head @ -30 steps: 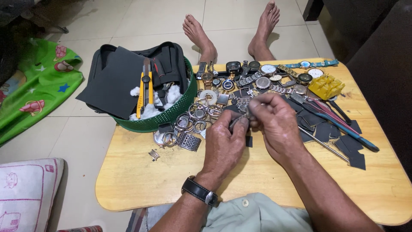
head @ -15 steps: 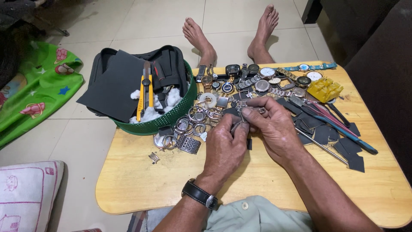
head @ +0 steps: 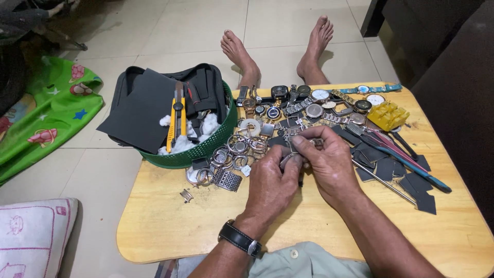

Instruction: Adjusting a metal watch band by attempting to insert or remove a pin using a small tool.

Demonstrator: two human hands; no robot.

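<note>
Over the middle of a low wooden table (head: 170, 226), my left hand (head: 270, 183) and my right hand (head: 327, 164) meet. Together they pinch a small metal watch part (head: 293, 154) with a silver bracelet piece; my fingers hide most of it. A black wristwatch (head: 237, 239) sits on my left wrist. Just beyond my hands lies a heap of watches (head: 314, 105), metal bands and round watch cases (head: 234, 149). A small loose metal piece (head: 186, 195) lies alone to the left.
A green basket (head: 206, 149) at the table's back left holds a black pouch, cotton and a yellow utility knife (head: 172, 121). Black pieces (head: 411, 183), slim tools (head: 406, 162) and a yellow block (head: 387, 116) lie right. My bare feet (head: 242, 54) rest on the tiled floor beyond.
My hands stay together over the same spot and shift only slightly while working the small metal part; the view has tilted a little. Nothing on the table has moved.
</note>
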